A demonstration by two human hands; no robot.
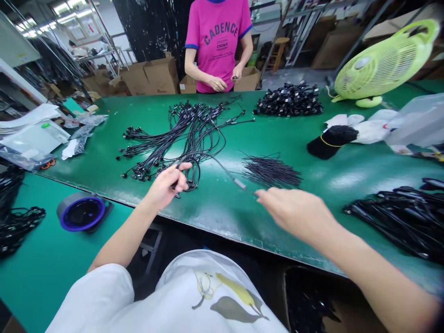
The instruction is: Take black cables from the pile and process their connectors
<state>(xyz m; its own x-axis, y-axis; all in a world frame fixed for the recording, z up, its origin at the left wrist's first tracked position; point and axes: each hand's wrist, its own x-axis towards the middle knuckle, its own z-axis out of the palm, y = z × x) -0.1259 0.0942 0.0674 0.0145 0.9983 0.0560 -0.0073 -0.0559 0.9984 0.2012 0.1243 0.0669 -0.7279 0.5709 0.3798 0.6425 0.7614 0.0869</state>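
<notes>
A thin black cable (222, 167) with a grey cylinder-shaped piece (239, 184) on it runs between my two hands above the green table. My left hand (170, 183) is closed around one part of the cable, near the front of a spread bundle of black cables (194, 125). Toward the right, my right hand (294, 208) pinches the cable's other end just past the grey piece. Its fingertips hide that end. Behind my right hand lies a pile of thin black ties (272, 171).
A heap of black connectors (289, 99) lies near a green fan (385, 62). Bagged black cables (402, 217) are at right, a tape roll (83, 212) at left. Across the table (138, 104) stands a person in a pink shirt (220, 44). An open box (333, 305) sits below the edge.
</notes>
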